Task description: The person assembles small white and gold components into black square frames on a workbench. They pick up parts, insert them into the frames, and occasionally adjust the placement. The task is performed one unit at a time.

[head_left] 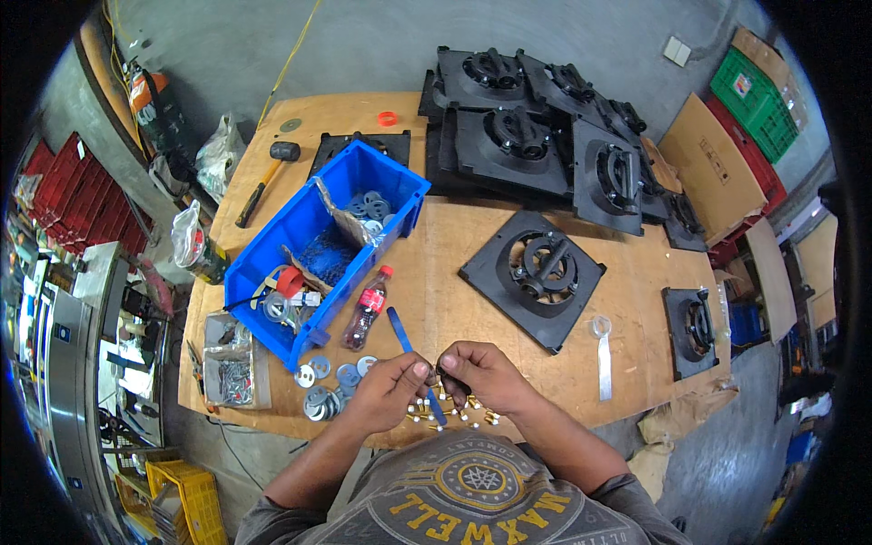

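My left hand is closed around a long, narrow blue strip near the table's front edge. Its upper end points away from me and its lower end comes out below the fingers. Close beside it, my right hand is pinched on something small and dark, too hidden to name. Several small brass-coloured fittings with white tips lie scattered just under both hands. Left of my left hand are loose metal washers. A black square plate with a round grille and a raised tube rests beyond my right hand.
A blue bin with washers and small parts stands left of a dark drink bottle. Nearby are a box of screws and a mallet. More black plates are stacked far right. A metal strip with a ring lies right.
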Available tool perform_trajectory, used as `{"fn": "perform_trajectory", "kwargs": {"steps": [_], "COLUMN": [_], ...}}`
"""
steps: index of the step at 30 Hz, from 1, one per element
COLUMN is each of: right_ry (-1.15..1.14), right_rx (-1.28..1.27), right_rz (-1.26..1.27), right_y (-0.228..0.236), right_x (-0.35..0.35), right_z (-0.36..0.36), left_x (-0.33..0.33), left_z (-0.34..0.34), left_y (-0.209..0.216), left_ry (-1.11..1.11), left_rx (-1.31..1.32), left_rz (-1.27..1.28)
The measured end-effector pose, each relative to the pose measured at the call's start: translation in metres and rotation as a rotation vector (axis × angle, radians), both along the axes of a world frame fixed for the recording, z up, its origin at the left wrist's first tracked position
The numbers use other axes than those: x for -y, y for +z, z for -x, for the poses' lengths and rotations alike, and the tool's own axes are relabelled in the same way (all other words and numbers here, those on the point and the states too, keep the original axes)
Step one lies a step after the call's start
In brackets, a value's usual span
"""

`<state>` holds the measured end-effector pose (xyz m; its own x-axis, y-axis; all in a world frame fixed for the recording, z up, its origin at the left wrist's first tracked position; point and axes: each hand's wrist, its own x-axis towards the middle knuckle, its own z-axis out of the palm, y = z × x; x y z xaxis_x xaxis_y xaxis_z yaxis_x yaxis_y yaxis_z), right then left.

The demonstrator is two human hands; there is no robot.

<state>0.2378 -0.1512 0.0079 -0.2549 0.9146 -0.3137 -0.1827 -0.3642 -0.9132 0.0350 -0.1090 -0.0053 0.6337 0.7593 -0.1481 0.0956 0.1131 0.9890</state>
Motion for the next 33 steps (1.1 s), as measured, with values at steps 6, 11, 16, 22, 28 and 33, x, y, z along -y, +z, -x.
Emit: {"fn": "perform_trajectory", "kwargs": {"steps": [6, 11, 16, 22, 28, 33], "right_ry": [0.064, 0.103, 0.085, 0.044, 0.03, 0.059], "right_rx": [0.005, -0.015, -0.051, 0.198, 0.666, 0.836], "right_rz": [-0.009, -0.017, -0.058, -0.231, -0.675, -0.955], "right_y": [-0.005, -0.003, -0.006, -0.005, 0.012, 0.003], "right_x": [-0.001, -0.002, -0.002, 0.003, 0.004, 0.006], "right_z": [-0.005, -0.008, -0.005, -0.006, -0.008, -0.009], "left_x": [-0.006, -0.011, -0.012, -0.013, -0.01, -0.002], "left_z": [0.0, 0.001, 0.0, -0.002, -0.01, -0.01], "left_y": [0.001, 0.003, -0.006, -0.007, -0.013, -0.024], "left_ry": [-0.071, -0.132, -0.206, -0.178, -0.06, -0.017], "left_rx": [0.155, 0.215, 0.293, 0.246, 0.161, 0.159], "left_rz": [0.509, 0.774, 0.94, 0.982, 0.895, 0.954]}}
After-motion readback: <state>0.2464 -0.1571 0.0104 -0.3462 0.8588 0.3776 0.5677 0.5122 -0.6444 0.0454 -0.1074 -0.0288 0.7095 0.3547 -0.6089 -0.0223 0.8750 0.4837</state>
